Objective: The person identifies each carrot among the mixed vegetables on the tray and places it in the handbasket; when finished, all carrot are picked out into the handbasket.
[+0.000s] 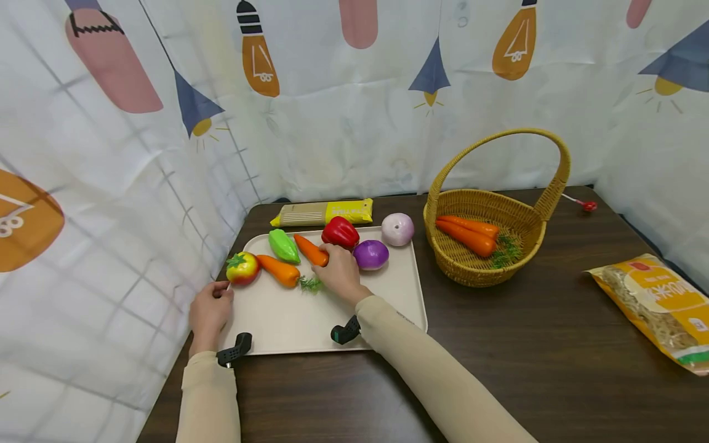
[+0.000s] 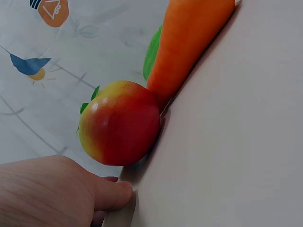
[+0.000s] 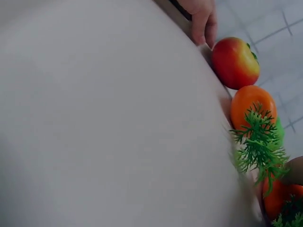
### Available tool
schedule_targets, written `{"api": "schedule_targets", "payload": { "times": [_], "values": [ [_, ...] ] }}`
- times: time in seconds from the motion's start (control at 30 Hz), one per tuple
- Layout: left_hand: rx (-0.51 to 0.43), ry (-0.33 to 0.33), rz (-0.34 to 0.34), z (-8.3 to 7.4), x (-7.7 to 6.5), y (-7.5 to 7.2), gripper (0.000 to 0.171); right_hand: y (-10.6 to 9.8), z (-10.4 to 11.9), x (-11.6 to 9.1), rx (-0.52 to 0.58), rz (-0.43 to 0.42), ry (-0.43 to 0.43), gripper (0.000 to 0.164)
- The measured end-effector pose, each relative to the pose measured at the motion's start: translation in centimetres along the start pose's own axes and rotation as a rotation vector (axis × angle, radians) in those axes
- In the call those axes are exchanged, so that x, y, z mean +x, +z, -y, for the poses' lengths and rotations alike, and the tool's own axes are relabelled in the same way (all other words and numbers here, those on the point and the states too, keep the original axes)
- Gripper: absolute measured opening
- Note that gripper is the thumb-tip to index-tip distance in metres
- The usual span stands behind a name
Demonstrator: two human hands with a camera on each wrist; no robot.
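Observation:
My right hand reaches over the cream tray and grips a carrot near its leafy end. At the tray's left rim my left hand pinches the edge, its thumb on the upper side. Just beyond that thumb sits a red and yellow tomato with a green leafy top. A second carrot, green fronds toward the right hand, lies between the tomato and the gripped carrot. Behind them rests a green pepper. A red bell pepper and a purple onion are close by the right hand's fingers.
A paler onion sits at the tray's back right corner. Behind the tray lies a yellow noodle pack. To the right stands a wicker basket with a tall handle, holding carrots. An orange food bag lies far right.

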State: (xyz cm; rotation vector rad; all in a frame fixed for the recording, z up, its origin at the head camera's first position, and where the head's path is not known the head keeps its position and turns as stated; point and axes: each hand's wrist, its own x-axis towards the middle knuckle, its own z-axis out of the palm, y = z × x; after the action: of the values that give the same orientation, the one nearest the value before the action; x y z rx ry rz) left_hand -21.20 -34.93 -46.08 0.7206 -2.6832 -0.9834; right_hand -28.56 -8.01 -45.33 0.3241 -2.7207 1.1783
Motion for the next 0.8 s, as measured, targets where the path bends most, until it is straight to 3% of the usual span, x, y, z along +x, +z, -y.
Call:
{"api": "schedule_targets", "payload": {
  "times": [0.23,0.6,0.8],
  "values": [
    [0.001,-0.008,0.006,0.2,0.0,0.1,0.036,0.0,0.0,-0.6,0.085,-0.004,0.007,0.045],
    [0.004,-0.001,0.025,0.1,0.1,-0.2,0.038,0.1,0.6,-1.3,0.204,-0.089,0.042,0.043],
    [-0.001,-0.013,0.027,-0.1,0.1,-0.1,0.037,-1.1,1.2,-1.6,0.254,-0.164,0.03,0.041]
  ]
}}
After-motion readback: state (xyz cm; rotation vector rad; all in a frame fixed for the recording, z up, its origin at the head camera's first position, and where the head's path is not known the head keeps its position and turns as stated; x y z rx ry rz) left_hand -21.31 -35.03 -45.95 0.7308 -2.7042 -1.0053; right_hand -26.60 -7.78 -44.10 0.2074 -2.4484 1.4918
